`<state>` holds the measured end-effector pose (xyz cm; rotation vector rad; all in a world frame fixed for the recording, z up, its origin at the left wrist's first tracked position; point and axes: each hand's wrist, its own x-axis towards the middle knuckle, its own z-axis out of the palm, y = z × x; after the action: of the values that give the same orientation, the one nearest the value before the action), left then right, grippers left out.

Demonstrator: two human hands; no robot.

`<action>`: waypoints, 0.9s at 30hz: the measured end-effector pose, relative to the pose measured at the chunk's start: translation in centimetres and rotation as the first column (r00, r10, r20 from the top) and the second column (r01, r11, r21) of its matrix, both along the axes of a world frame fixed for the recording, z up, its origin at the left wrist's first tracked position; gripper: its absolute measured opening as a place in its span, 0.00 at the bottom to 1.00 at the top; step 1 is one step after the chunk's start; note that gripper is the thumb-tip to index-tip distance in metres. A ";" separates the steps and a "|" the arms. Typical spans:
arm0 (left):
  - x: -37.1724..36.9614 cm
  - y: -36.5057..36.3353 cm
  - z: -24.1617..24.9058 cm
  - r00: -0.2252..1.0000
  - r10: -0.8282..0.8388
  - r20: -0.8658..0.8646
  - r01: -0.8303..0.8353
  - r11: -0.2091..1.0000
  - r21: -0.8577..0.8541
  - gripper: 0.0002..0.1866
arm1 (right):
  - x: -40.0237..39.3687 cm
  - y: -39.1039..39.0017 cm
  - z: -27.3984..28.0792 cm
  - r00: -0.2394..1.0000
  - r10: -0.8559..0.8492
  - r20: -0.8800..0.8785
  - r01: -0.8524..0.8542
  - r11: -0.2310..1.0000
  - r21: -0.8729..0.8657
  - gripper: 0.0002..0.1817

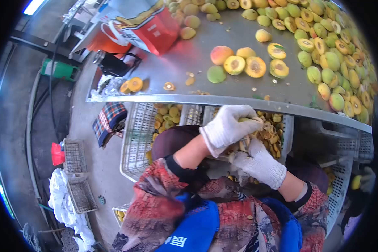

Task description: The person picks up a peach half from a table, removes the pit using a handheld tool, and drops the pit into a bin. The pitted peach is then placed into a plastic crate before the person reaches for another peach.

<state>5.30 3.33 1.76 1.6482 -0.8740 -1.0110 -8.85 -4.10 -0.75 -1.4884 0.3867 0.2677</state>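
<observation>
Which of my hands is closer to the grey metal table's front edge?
Left. Your white-gloved left hand is just short of that edge; your white-gloved right hand is farther back, toward your body.

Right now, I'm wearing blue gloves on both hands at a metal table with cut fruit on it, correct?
The color's wrong: the head view shows white gloves on your left hand and right hand. The metal table and cut fruit are right.
</observation>
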 end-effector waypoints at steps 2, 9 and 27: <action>0.1 0.2 0.7 0.996 -0.013 -0.089 0.017 0.999 0.043 0.08 | 0.0 -0.4 1.6 0.997 0.011 -0.076 0.018 0.929 0.369 0.17; 0.5 -0.4 0.1 0.995 -0.090 -0.038 0.093 0.992 0.087 0.11 | -0.4 -0.8 1.5 0.998 -0.007 -0.054 0.025 0.946 0.324 0.17; 0.8 -1.5 0.6 0.970 -0.130 -0.205 0.129 0.991 -0.015 0.22 | -1.4 -1.8 1.4 0.997 -0.018 -0.074 0.072 0.549 0.833 0.11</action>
<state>6.14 1.78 2.37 1.4686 -0.8506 -1.2469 -10.29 -5.94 0.67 -0.5001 0.2722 0.3871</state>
